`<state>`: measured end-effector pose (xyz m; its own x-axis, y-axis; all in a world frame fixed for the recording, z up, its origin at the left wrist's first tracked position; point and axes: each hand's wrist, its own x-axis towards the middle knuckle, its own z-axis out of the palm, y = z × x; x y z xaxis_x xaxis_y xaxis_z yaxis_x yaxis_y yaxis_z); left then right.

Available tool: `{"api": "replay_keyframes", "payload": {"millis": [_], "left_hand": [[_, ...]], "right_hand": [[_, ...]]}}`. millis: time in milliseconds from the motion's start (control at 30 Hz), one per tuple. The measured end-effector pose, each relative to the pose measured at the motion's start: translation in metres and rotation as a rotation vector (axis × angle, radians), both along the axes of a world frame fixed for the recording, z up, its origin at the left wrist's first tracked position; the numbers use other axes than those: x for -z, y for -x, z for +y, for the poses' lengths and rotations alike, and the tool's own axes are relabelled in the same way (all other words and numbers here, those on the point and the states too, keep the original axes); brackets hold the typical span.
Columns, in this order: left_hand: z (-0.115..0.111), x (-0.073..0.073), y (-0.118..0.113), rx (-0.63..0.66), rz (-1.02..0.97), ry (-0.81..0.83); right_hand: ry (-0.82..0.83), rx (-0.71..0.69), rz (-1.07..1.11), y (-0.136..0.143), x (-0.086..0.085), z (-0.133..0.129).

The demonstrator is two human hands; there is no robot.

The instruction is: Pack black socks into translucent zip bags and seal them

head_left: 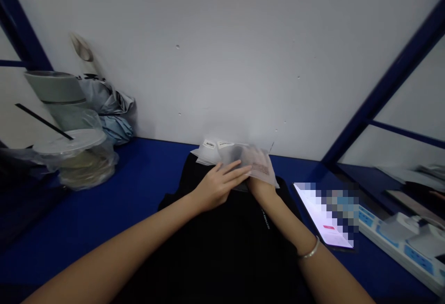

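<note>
A frosted translucent plastic bag point(260, 168) with small reddish print is between my hands, above a dark pile. My left hand point(216, 186) lies against its near left side, fingers stretched out and fairly straight. My right hand point(260, 189) reaches under or into the bag, I cannot tell which. Its fingers show only as a blurred shape through the plastic. Behind, more pale bags point(207, 152) with white barcode labels rest at the far end of black fabric point(222, 239). White lettering point(265, 219) runs along the fabric near my right wrist.
On the blue table point(146, 169) at left stand a lidded cup point(83, 165) with a black straw, a pale green tumbler point(59, 91) and a folded umbrella point(116, 128). A lit phone point(321, 216) and a power strip point(392, 239) with plugs lie right. A white wall point(236, 63) rises behind.
</note>
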<state>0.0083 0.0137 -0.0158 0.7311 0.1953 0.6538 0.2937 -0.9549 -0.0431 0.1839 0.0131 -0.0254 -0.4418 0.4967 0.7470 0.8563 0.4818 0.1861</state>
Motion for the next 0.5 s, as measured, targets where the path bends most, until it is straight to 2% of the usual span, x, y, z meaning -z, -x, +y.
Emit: {"api": "replay_keyframes", "payload": {"millis": [67,167,300,367,500], "left_hand": [[0.005,-0.002,0.005,-0.021,-0.092,0.06],[0.013,-0.005,0.013,-0.044,-0.176,0.226],[0.022,-0.007,0.019,-0.086,-0.244,0.416],[0.026,-0.007,0.022,-0.094,-0.304,0.493],[0.032,-0.005,0.03,-0.083,-0.327,0.589]], "right_hand": [[0.056,-0.014,-0.016,0.002,-0.005,-0.005],[0.117,-0.172,-0.08,0.006,-0.01,-0.014],[-0.034,-0.348,-0.02,0.01,-0.014,-0.02],[-0.055,-0.337,-0.031,0.009,-0.014,-0.018],[-0.034,-0.186,-0.068,0.003,-0.013,-0.014]]}}
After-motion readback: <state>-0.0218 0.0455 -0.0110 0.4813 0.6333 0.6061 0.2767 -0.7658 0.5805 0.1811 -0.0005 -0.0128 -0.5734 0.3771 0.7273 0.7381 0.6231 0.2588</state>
